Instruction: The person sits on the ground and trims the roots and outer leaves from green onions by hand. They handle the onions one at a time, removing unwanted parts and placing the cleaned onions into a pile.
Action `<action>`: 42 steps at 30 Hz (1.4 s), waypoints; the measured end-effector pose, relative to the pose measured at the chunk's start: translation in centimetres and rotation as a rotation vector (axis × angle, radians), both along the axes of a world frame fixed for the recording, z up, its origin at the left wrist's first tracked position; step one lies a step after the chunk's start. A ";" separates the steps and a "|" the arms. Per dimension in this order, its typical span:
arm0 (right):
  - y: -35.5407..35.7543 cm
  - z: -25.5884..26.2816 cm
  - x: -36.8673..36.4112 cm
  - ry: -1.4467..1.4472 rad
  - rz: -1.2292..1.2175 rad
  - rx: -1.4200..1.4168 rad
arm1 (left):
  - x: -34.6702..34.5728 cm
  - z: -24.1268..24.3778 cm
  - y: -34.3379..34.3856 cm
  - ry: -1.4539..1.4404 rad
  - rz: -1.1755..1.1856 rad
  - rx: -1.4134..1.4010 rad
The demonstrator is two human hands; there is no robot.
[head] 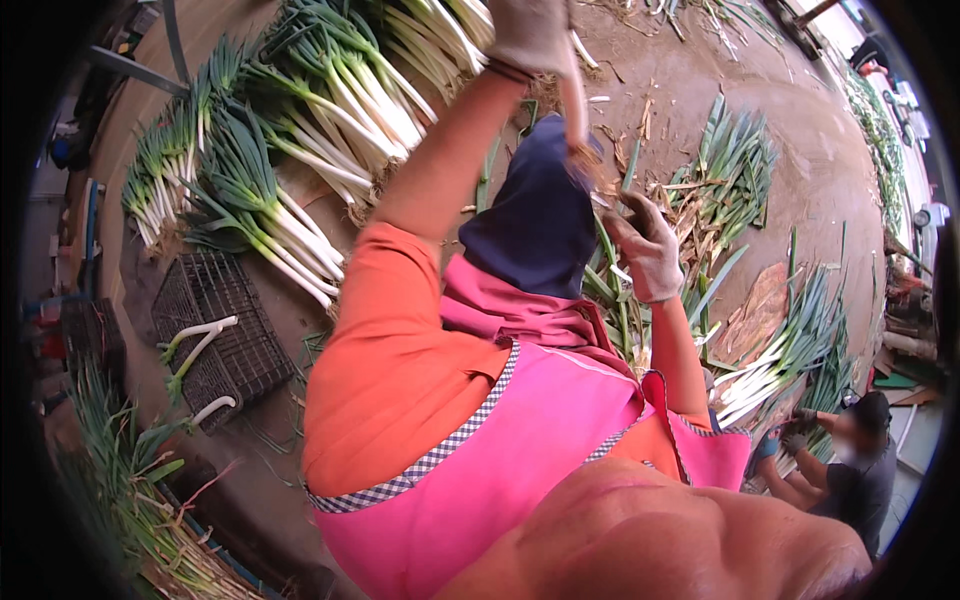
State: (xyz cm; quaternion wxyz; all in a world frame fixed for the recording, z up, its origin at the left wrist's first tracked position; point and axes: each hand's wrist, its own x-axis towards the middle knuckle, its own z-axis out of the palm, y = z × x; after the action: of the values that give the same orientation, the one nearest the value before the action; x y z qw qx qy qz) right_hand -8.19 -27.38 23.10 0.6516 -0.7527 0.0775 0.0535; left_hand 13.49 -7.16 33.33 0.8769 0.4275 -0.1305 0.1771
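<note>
My left hand (531,34), in a pale work glove, is at the top edge, partly cut off by the frame. It grips a Welsh onion or leek stalk (576,112), whose white shank hangs down to brownish roots, blurred by motion. Below those roots is my right hand (651,251), also gloved. Its fingers are bent and apart, and I see nothing held in them. A green leaf (631,163) shows just beyond its fingertips. My knee in dark cloth (532,210) lies between the arms. Loose green leaves (600,281) lie beside the right hand.
Bundles of long onions (337,90) lie at the left, near a black plastic crate (251,330) with a few stalks on it. Trimmed leaves (724,180) are heaped at the right, with white-stemmed onions (780,360) lower down. Another person (847,465) works at the lower right.
</note>
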 end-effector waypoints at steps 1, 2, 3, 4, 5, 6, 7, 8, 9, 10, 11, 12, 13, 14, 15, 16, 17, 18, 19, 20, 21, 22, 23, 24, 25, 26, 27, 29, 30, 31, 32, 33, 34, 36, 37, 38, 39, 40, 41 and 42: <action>-1.0 -1.3 -0.2 0.007 -0.026 -0.008 | 1.6 0.5 2.3 -0.004 0.046 0.040; -2.5 -2.9 -0.3 0.015 -0.037 -0.008 | 3.2 1.0 5.3 -0.006 0.106 0.088; -3.7 -3.7 -0.9 0.068 -0.099 -0.010 | 4.8 0.9 7.6 0.038 0.149 0.106; -4.5 -4.3 -1.4 0.121 -0.150 -0.011 | 6.2 0.3 10.4 0.082 0.203 0.128; -4.7 -4.6 -1.7 0.161 -0.218 -0.017 | 8.0 -0.9 13.9 0.138 0.269 0.135; -6.1 -6.1 -2.1 0.174 -0.229 -0.032 | 9.7 -2.4 17.1 0.189 0.330 0.138; -6.9 -6.9 -2.7 0.200 -0.265 -0.037 | 10.9 -4.3 19.2 0.193 0.348 0.130; -7.4 -7.6 -3.4 0.225 -0.299 -0.041 | 11.7 -7.1 21.3 0.195 0.367 0.122; -7.8 -7.9 -3.8 0.253 -0.308 -0.060 | 12.6 -12.7 24.1 0.294 0.322 0.092; -7.9 -8.1 -4.0 0.281 -0.306 -0.082 | 11.4 -16.9 25.9 0.394 0.287 0.059; -8.1 -8.8 -4.3 0.308 -0.344 -0.081 | 10.6 -20.0 28.0 0.293 0.414 0.785; -8.6 -9.6 -4.9 0.332 -0.366 -0.074 | 9.0 -23.5 28.6 0.355 0.491 1.091; -9.1 -10.4 -5.5 0.353 -0.369 -0.102 | 7.5 -27.4 27.9 0.538 0.477 1.371; -9.5 -11.1 -6.2 0.377 -0.378 -0.132 | 5.8 -31.0 27.1 0.691 0.411 1.604; -9.6 -11.6 -6.7 0.406 -0.381 -0.180 | 3.6 -34.3 25.7 0.835 0.302 1.700; -10.0 -12.4 -7.2 0.437 -0.378 -0.231 | 0.6 -36.1 23.6 0.990 0.339 1.390; -10.7 -13.8 -8.1 0.429 -0.380 -0.166 | -2.6 -37.4 21.3 1.123 0.364 1.070; -10.8 -14.0 -8.5 0.471 -0.397 -0.124 | -4.7 -38.3 20.3 1.245 0.387 0.737; -10.5 -13.6 -8.5 0.487 -0.406 -0.151 | -4.9 -39.6 21.4 1.204 0.330 0.891; -10.2 -13.5 -8.7 0.508 -0.431 -0.171 | -5.0 -38.3 20.6 1.211 0.371 0.793; -11.1 -14.6 -9.4 0.490 -0.425 -0.193 | -5.5 -37.4 19.5 1.222 0.407 0.690; -10.9 -14.5 -9.3 0.502 -0.416 -0.186 | -5.2 -38.1 19.8 1.188 0.364 0.541; -10.8 -14.3 -9.2 0.514 -0.410 -0.179 | -5.3 -38.2 19.9 1.189 0.382 0.560; -10.6 -14.2 -9.1 0.527 -0.405 -0.171 | -5.4 -38.1 19.9 1.190 0.398 0.580; -10.1 -14.0 -8.9 0.523 -0.399 -0.152 | -5.4 -38.6 20.1 1.200 0.440 0.586; -9.4 -13.9 -8.6 0.519 -0.394 -0.132 | -5.0 -39.5 20.4 1.209 0.481 0.592; -8.9 -13.5 -8.5 0.472 -0.352 -0.186 | -4.9 -40.1 20.6 1.218 0.521 0.599; -8.7 -13.7 -9.0 0.502 -0.312 -0.164 | -5.1 -40.2 20.9 1.135 0.535 0.599; -8.6 -13.5 -9.0 0.484 -0.260 -0.197 | -5.1 -42.4 22.3 1.062 0.601 0.557; -9.2 -14.1 -9.6 0.396 -0.207 -0.249 | -5.0 -45.0 23.3 0.976 0.607 0.573; -11.3 -15.7 -10.1 0.481 -0.156 -0.262 | -5.0 -46.6 24.2 0.934 0.591 0.568; -12.2 -15.6 -10.0 0.529 -0.152 -0.255 | -6.0 -46.9 24.3 0.935 0.594 0.637; -13.0 -15.3 -10.1 0.573 -0.149 -0.238 | -6.9 -46.2 24.1 0.929 0.599 0.716; -15.1 -16.5 -12.4 0.569 -0.265 -0.260 | -7.8 -39.6 18.5 1.091 0.446 1.132; -16.1 -16.6 -12.6 0.573 -0.293 -0.276 | -9.8 -34.7 16.9 1.235 0.230 1.287; -17.1 -17.1 -13.8 0.563 -0.350 -0.278 | -10.8 -35.3 15.7 1.122 0.313 1.433; -19.2 -17.8 -14.2 0.581 -0.334 -0.260 | -11.9 -37.2 16.0 1.045 0.316 1.455; -21.0 -19.0 -15.2 0.582 -0.368 -0.345 | -12.3 -38.3 16.0 0.951 0.306 1.489; -22.3 -19.8 -16.4 0.626 -0.363 -0.434 | -12.3 -36.9 14.7 0.984 0.267 1.447; -23.9 -20.5 -17.4 0.671 -0.350 -0.524 | -12.3 -36.5 14.6 0.923 0.272 1.395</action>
State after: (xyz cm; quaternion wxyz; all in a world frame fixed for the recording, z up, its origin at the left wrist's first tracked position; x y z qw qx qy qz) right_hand -25.59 -51.27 2.64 0.3775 -0.8088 0.4208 0.1621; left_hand 1.20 7.39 -3.16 0.3486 0.9120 0.2138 -0.0325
